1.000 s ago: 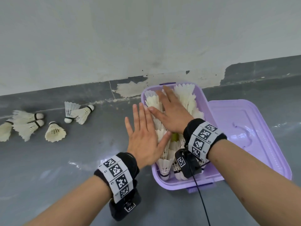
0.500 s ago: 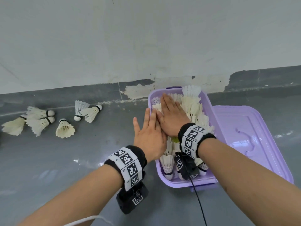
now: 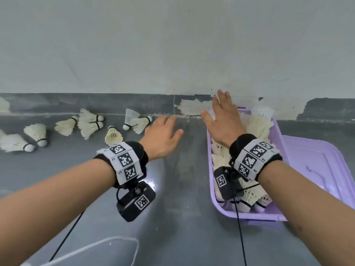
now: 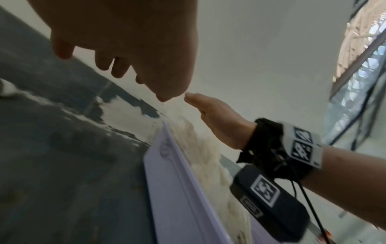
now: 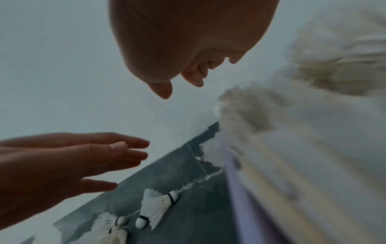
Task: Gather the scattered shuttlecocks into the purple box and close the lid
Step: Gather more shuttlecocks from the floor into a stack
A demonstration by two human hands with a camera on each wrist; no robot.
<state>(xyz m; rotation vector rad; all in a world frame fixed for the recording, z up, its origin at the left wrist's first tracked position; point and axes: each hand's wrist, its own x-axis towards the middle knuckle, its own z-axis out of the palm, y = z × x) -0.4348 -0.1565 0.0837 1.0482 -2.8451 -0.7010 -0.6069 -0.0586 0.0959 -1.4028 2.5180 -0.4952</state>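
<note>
The purple box (image 3: 215, 200) sits on the grey floor at the right, heaped with white shuttlecocks (image 3: 259, 127). Its lid (image 3: 315, 169) lies flat beside it on the right. My right hand (image 3: 222, 116) hovers over the box's far left corner, fingers straight and spread, holding nothing. My left hand (image 3: 163, 131) is left of the box above the floor, fingers loosely extended and empty. Several loose shuttlecocks (image 3: 90, 123) lie along the wall to the left; the nearest pair (image 3: 137, 121) is just beyond my left fingertips. The right wrist view shows that pair (image 5: 156, 208) below my left hand (image 5: 83, 158).
A pale wall (image 3: 172, 45) with a dark painted base rises right behind the box and shuttlecocks. A black cable (image 3: 241, 237) and a white cable (image 3: 92, 250) trail across the floor near me. A window frame (image 4: 355, 74) shows at the right in the left wrist view.
Both hands have lifted off the heap in the box. My left hand has swung out to the left toward the loose shuttlecocks, and my right hand has moved to the box's far corner.
</note>
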